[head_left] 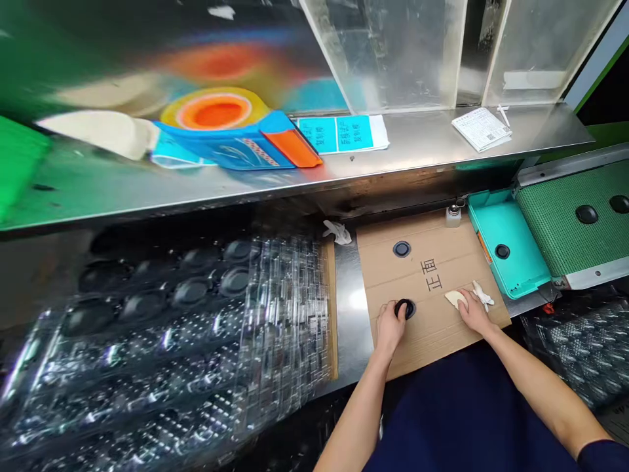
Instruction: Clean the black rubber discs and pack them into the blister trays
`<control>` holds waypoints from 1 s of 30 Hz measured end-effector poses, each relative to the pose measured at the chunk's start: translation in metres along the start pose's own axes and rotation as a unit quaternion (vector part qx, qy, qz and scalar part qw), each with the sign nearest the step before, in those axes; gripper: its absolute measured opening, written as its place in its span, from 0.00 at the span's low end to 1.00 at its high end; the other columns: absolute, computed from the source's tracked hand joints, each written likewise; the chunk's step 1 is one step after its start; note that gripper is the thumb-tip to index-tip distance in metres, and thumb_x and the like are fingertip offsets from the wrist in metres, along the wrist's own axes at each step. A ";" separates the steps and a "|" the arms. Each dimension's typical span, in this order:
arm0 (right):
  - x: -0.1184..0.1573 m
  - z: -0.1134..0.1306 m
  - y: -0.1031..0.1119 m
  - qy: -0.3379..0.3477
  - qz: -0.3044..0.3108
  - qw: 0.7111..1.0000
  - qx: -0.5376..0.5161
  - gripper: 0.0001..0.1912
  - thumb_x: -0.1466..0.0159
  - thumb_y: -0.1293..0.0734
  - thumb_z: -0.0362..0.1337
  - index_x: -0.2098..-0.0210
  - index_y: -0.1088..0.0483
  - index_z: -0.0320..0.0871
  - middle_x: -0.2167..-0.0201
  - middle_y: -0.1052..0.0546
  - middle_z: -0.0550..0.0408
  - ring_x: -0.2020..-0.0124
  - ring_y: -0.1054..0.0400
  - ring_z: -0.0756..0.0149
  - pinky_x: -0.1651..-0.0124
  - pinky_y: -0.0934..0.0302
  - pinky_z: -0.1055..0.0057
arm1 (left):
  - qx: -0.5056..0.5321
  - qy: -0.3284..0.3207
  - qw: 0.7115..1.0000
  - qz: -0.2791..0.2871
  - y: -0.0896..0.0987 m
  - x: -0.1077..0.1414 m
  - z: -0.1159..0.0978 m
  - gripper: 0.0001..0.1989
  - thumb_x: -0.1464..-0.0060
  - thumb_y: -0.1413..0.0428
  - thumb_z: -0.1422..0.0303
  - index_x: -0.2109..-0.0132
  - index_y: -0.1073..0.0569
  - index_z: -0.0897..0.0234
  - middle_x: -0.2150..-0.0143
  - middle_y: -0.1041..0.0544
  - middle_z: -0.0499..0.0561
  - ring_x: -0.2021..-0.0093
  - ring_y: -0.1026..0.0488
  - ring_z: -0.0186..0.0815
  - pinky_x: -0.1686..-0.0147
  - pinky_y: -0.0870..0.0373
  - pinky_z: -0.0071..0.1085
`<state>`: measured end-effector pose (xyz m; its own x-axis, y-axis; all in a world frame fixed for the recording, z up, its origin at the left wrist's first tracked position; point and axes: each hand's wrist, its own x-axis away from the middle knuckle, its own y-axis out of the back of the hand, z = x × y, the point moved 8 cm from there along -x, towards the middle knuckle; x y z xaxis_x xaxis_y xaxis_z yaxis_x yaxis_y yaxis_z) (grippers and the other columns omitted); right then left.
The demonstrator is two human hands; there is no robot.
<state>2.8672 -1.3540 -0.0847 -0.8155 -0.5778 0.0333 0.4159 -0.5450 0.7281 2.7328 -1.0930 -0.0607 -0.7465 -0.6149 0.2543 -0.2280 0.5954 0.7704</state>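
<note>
My left hand (390,328) pinches a black round part (403,309) by its edge, tilted up over the cardboard sheet (393,347). Just behind it the edge of a dark round shape shows; whether it is a second part I cannot tell. Another black round part (401,249) lies flat farther up the cardboard. My right hand (474,313) has its fingers closed on a cream, wedge-shaped piece (454,298), low on the sheet. Right beside those fingers lies a crumpled white cloth or glove (483,296).
To the right, a teal tray (514,223) holds one black part, and a green conveyor (565,196) carries more. A small dispenser bottle (453,216) stands at the cardboard's back edge. Clear plastic trays (285,314) with black parts fill the left. Above, a steel shelf (407,144) bears a tape dispenser (236,131).
</note>
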 end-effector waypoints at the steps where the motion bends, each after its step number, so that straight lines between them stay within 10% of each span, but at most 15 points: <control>1: 0.000 0.000 -0.001 -0.008 0.004 1.000 -0.008 0.22 0.30 0.43 0.38 0.39 0.35 0.41 0.46 0.28 0.43 0.43 0.35 0.54 0.38 0.41 0.53 | -0.011 -0.001 1.000 0.004 -0.001 0.002 0.001 0.16 0.35 0.52 0.58 0.53 0.27 0.64 0.55 0.25 0.61 0.52 0.26 0.49 0.50 0.31 0.42; 6: 0.002 0.006 -0.004 -0.061 0.012 0.997 -0.049 0.21 0.33 0.39 0.34 0.42 0.33 0.42 0.47 0.26 0.45 0.44 0.34 0.56 0.38 0.40 0.56 | -0.113 0.019 0.993 0.000 0.006 0.016 0.004 0.25 0.36 0.53 0.53 0.42 0.30 0.67 0.46 0.32 0.66 0.52 0.27 0.54 0.55 0.28 0.47; 10: 0.017 0.018 0.003 -0.107 0.005 0.988 -0.108 0.18 0.36 0.35 0.34 0.46 0.29 0.44 0.54 0.21 0.52 0.54 0.27 0.62 0.49 0.33 0.66 | -0.146 -0.109 0.979 -0.087 0.020 0.006 -0.060 0.29 0.35 0.52 0.52 0.38 0.33 0.71 0.42 0.34 0.68 0.43 0.34 0.57 0.48 0.31 0.49; 13: 0.043 0.025 0.014 -0.136 0.033 0.966 -0.216 0.19 0.35 0.35 0.36 0.44 0.29 0.45 0.55 0.21 0.55 0.59 0.26 0.65 0.54 0.33 0.71 | -0.069 -0.274 0.956 -0.085 0.007 -0.004 -0.172 0.24 0.34 0.52 0.56 0.39 0.32 0.67 0.43 0.31 0.65 0.43 0.33 0.53 0.43 0.35 0.49; 18: 0.083 0.007 0.055 -0.187 0.019 0.957 -0.219 0.19 0.38 0.33 0.36 0.48 0.26 0.43 0.64 0.21 0.55 0.65 0.28 0.64 0.63 0.36 0.73 | 0.055 -0.506 0.860 -0.015 -0.057 0.004 -0.422 0.20 0.33 0.51 0.58 0.41 0.30 0.63 0.41 0.30 0.63 0.40 0.35 0.50 0.39 0.38 0.47; 22: 0.094 -0.008 0.080 -0.166 0.004 0.963 -0.214 0.18 0.38 0.34 0.35 0.49 0.24 0.46 0.62 0.20 0.55 0.64 0.27 0.63 0.62 0.36 0.72 | 0.050 -0.514 0.856 0.014 -0.127 -0.007 -0.564 0.25 0.38 0.45 0.56 0.40 0.32 0.67 0.31 0.42 0.70 0.31 0.48 0.60 0.36 0.47 0.60; 26: 0.103 -0.024 0.098 -0.185 -0.014 0.954 -0.234 0.19 0.38 0.33 0.34 0.47 0.25 0.46 0.63 0.20 0.54 0.66 0.28 0.64 0.60 0.34 0.70 | 0.054 -0.435 0.896 0.065 -0.171 -0.029 -0.603 0.18 0.43 0.39 0.60 0.51 0.30 0.67 0.39 0.32 0.72 0.36 0.41 0.60 0.40 0.44 0.61; 30: 0.113 -0.024 0.142 -0.181 -0.071 0.937 -0.289 0.19 0.35 0.35 0.35 0.45 0.27 0.48 0.56 0.20 0.54 0.59 0.26 0.63 0.54 0.31 0.67 | 0.256 -0.386 0.872 0.156 -0.148 -0.037 -0.555 0.12 0.43 0.41 0.62 0.57 0.29 0.64 0.61 0.24 0.53 0.61 0.28 0.37 0.57 0.30 0.35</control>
<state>2.8442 -1.5118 0.0061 -0.9190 -0.2872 0.2699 0.3555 -0.8998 0.2530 3.1412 -1.4455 0.1410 -0.9758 0.0329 -0.2161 -0.0394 0.9460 0.3217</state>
